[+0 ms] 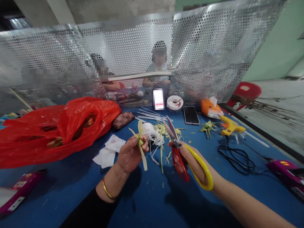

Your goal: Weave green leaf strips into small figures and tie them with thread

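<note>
My left hand [131, 152] pinches a small knotted piece of pale yellow-green strips [140, 142], whose ends stick out above and below the fingers. To its right, my right hand [184, 158] holds scissors [175, 139] with one red and one yellow handle loop. The blades point up and away and stand a little apart, with nothing between them. Behind and between the hands lie a spool of white string [152, 133] and a heap of yellow-green scraps [161, 128]. White cloth or tissue [110, 151] lies beside my left hand.
A red plastic bag [59, 126] fills the left, near a checkered pouch [123, 120]. Behind are a ribbon roll [175, 103] and phone [191, 115]. A yellow glue gun [231, 126] and black cable [234, 160] lie right. Beyond a perforated metal screen [133, 41] sit people.
</note>
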Available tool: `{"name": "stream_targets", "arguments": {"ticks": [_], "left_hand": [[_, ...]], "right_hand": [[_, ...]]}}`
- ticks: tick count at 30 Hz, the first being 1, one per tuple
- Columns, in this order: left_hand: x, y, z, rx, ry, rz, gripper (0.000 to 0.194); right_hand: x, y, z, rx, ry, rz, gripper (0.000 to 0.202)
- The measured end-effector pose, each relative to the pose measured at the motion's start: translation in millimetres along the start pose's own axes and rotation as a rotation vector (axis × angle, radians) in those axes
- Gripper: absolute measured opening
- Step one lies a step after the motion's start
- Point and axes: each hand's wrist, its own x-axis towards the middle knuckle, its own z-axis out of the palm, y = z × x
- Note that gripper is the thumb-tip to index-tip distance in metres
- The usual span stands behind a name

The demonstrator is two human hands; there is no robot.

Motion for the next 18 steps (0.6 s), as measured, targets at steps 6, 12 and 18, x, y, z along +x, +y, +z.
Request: {"name": "stream_targets", "arguments": {"ticks": [6,12,18], "left_hand": [[-1,8,1.2,-0.001,-0.003,0.030,0.010],[-2,15,0.9,-0.014,-0.006,0.080,0.010],[-9,24,6.1,-0.030,-0.026,0.123,0.010]], "right_hand": [[18,2,-43,-1.261,0.308,0.056,0.046],[30,15,-66,-1.636,0.306,0.240,0.034],[32,12,-66,-1.581,0.355,0.188,0.036]]}}
